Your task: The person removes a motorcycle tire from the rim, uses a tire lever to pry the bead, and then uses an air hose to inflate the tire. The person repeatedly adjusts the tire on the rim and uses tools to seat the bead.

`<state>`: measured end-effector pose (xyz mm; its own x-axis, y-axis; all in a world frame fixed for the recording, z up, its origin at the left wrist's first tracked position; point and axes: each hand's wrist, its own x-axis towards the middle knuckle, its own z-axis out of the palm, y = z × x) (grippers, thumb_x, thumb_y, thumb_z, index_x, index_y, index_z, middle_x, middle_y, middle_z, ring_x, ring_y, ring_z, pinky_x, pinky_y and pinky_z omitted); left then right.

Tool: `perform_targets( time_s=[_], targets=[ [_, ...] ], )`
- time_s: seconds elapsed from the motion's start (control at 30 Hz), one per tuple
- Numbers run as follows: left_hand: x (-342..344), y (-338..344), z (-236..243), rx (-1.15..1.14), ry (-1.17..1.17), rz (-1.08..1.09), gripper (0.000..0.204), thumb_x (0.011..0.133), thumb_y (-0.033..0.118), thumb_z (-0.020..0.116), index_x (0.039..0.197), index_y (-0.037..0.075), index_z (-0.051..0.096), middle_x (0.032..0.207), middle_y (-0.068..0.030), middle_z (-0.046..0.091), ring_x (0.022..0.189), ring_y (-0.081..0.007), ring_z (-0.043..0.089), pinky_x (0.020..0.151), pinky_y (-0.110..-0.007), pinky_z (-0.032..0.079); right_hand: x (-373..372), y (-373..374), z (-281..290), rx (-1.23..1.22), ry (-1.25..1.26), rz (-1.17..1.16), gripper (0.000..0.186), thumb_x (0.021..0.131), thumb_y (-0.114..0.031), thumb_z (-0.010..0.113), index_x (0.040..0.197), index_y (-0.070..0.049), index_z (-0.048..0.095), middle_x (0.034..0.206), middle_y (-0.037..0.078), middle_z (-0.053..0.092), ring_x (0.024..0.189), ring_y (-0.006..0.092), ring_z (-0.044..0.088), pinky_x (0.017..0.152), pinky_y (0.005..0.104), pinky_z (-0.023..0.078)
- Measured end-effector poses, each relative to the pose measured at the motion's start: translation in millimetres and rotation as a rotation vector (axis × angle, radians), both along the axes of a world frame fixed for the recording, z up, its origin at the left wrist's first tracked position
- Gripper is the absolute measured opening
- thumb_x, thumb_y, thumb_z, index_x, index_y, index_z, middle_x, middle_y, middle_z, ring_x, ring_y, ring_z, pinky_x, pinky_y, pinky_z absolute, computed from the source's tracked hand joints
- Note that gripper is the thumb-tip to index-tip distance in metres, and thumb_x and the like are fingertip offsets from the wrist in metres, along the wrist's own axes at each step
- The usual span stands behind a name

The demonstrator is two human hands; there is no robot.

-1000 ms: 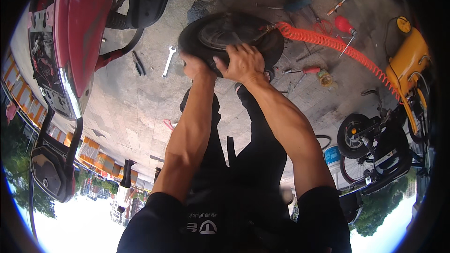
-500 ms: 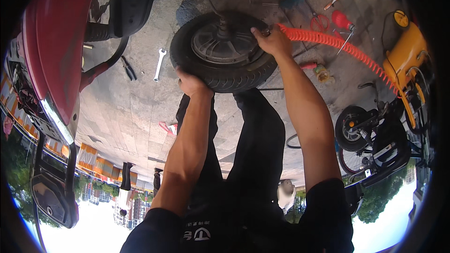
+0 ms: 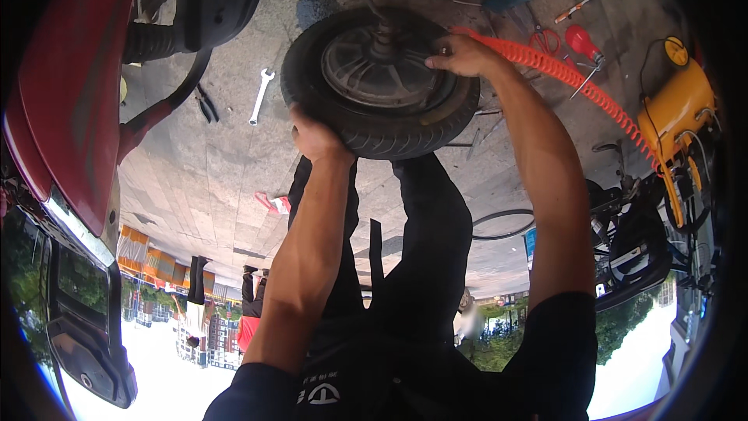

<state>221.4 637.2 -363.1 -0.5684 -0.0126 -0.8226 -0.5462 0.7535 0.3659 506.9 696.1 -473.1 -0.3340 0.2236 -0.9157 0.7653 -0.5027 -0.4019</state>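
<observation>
A scooter wheel with a black tyre (image 3: 308, 70) and a grey spoked hub (image 3: 382, 70) is tilted in front of my legs, an axle and a cable rising from the hub's middle. My left hand (image 3: 318, 137) grips the tyre at its near left edge, its fingers partly hidden beneath. At the wheel's right side, my right hand (image 3: 466, 56) is closed around the end of a red coiled air hose (image 3: 538, 58), thumb toward the rim. That hand hides the hose fitting and the place where it meets the wheel.
An open-ended wrench (image 3: 262, 97) and black pliers (image 3: 207, 104) lie left on the pavement. To the right are red-handled scissors (image 3: 545, 40), a screwdriver (image 3: 576, 5), a red-handled tool (image 3: 583, 43) and a yellow air tank (image 3: 678, 105). A red scooter (image 3: 86, 86) stands close at left.
The wheel has shifted slightly right in view. My right hand has moved slightly right with the hose end, its fingers now more curled in. My left hand keeps its grip on the tyre.
</observation>
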Motion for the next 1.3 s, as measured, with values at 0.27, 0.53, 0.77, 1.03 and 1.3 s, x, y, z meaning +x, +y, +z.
perform_targets(
  time_s=[0.27,0.53,0.77,1.03,1.3],
  targets=[
    [-13,-8,-6,0.050,-0.045,0.040,0.082,0.095,0.057,0.054,0.145,-0.008,0.048,0.142,-0.0217,0.057,0.122,-0.0341,0.062,0.103,-0.044,0.052,10,-2,22,0.273,-0.110,0.260,0.083,0.078,-0.073,0.074,0.120,-0.001,0.073,0.120,0.026,0.070,0.116,0.0376,0.067,0.101,0.0443,0.051],
    [-19,-20,-20,0.033,-0.009,0.023,0.082,0.094,0.057,0.055,0.143,-0.010,0.049,0.140,-0.0228,0.058,0.120,-0.0329,0.063,0.102,-0.042,0.052,-5,-6,15,-0.016,-0.299,0.067,0.078,0.075,-0.071,0.076,0.114,-0.003,0.075,0.117,0.022,0.072,0.112,0.0372,0.069,0.094,0.0441,0.054],
    [-17,-14,-14,0.028,-0.011,0.001,0.082,0.095,0.057,0.054,0.144,-0.010,0.047,0.141,-0.0233,0.057,0.120,-0.0338,0.063,0.103,-0.042,0.052,-30,-32,5,0.185,-0.557,-0.199,0.070,0.085,-0.062,0.069,0.134,-0.012,0.065,0.131,0.014,0.070,0.120,0.0343,0.066,0.098,0.0456,0.053],
    [-23,-20,-20,0.051,-0.003,-0.019,0.083,0.096,0.057,0.054,0.144,-0.011,0.048,0.141,-0.0238,0.058,0.121,-0.0339,0.063,0.104,-0.042,0.051,-34,-28,3,0.026,-0.639,-0.127,0.063,0.094,-0.064,0.055,0.137,-0.020,0.064,0.137,0.013,0.066,0.128,0.0355,0.061,0.103,0.0479,0.050],
    [-26,-18,-21,0.105,-0.065,-0.040,0.083,0.096,0.058,0.051,0.144,-0.009,0.050,0.143,-0.0221,0.058,0.123,-0.0346,0.063,0.105,-0.043,0.051,0,-38,30,0.350,-0.264,0.083,0.053,0.099,-0.038,0.062,0.149,-0.021,0.052,0.143,0.016,0.060,0.134,0.0420,0.052,0.111,0.0516,0.042]
  ],
)
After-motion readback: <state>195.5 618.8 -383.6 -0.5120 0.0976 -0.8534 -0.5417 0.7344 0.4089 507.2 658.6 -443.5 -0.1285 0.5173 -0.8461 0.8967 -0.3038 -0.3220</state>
